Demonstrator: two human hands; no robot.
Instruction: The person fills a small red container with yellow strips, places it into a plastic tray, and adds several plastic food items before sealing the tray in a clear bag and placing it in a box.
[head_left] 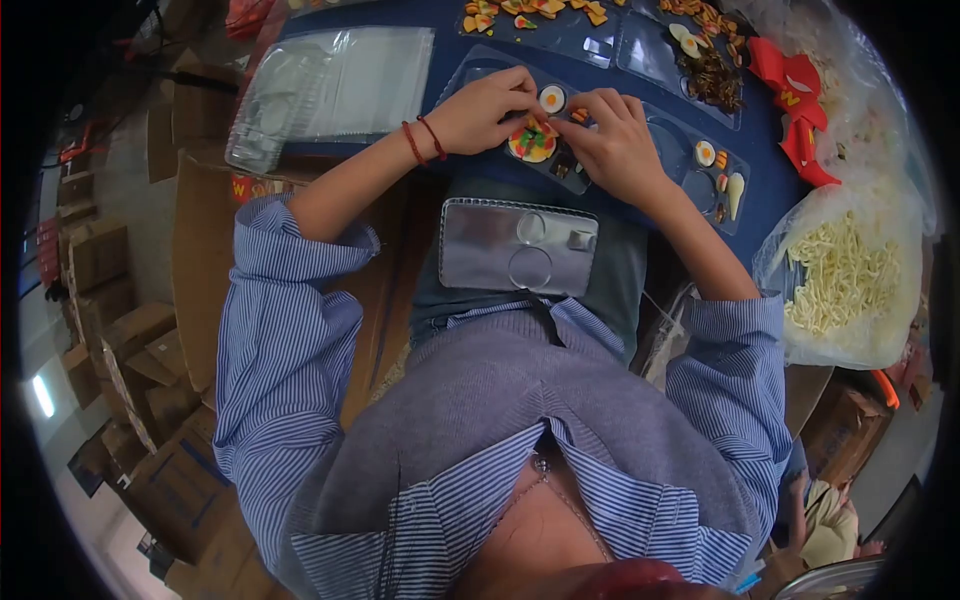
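Observation:
My left hand [497,108], with red cords at its wrist, is closed at the left edge of a small round toy pizza [532,141]. From the right, my right hand [612,135] reaches over the same clear tray [480,68], its fingers bent in near the pizza. Whatever lies between the fingertips is too small to name. A toy fried egg [551,98] sits just above the pizza. Right of my right hand lies another clear tray [741,165] with an egg piece [705,153] and a white cone-shaped piece [735,194].
An empty clear lid [470,250] rests on my lap. Stacked clear covers [375,80] lie at the left of the blue table. Small toy pieces [545,8] and red packets [800,95] are farther back. A bag of pale strands [845,270] is at the right.

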